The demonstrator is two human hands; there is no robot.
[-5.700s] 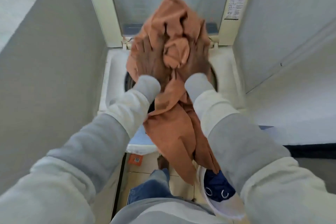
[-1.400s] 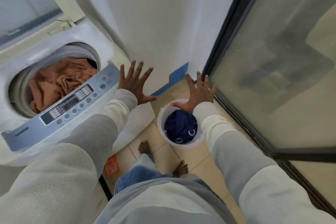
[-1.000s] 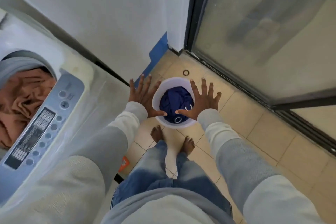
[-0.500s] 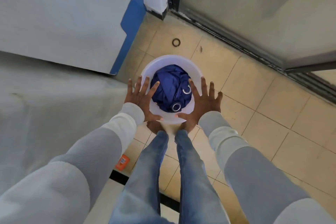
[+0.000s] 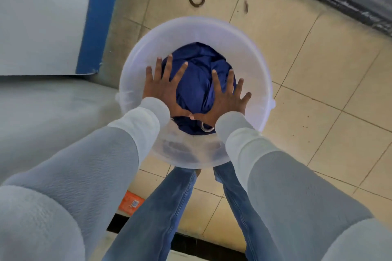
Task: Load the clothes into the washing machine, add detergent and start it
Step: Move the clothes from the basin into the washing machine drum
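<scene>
Two hands are down in the bucket. The left hand (image 5: 163,89) and the right hand (image 5: 227,95) are both spread wide, fingers straight and palms down over the dark blue garment (image 5: 197,82), with the thumbs almost meeting at the near side. Whether the palms press the cloth or hover just above it cannot be told. The garment lies bunched in the bottom of the translucent white bucket (image 5: 254,59), which stands on the tiled floor (image 5: 318,91) just ahead of the person's feet. A metal ring (image 5: 206,128) on the cloth shows below the right wrist. The step in hand looks like gathering this piece to carry to the washer, whose drum is out of view. To do it well, the fingers should curl in from both sides and under the bundle so that no tail of cloth trails. The lift should go straight up, clear of the rim, since the light bucket may tip or come along if the cloth snags.
</scene>
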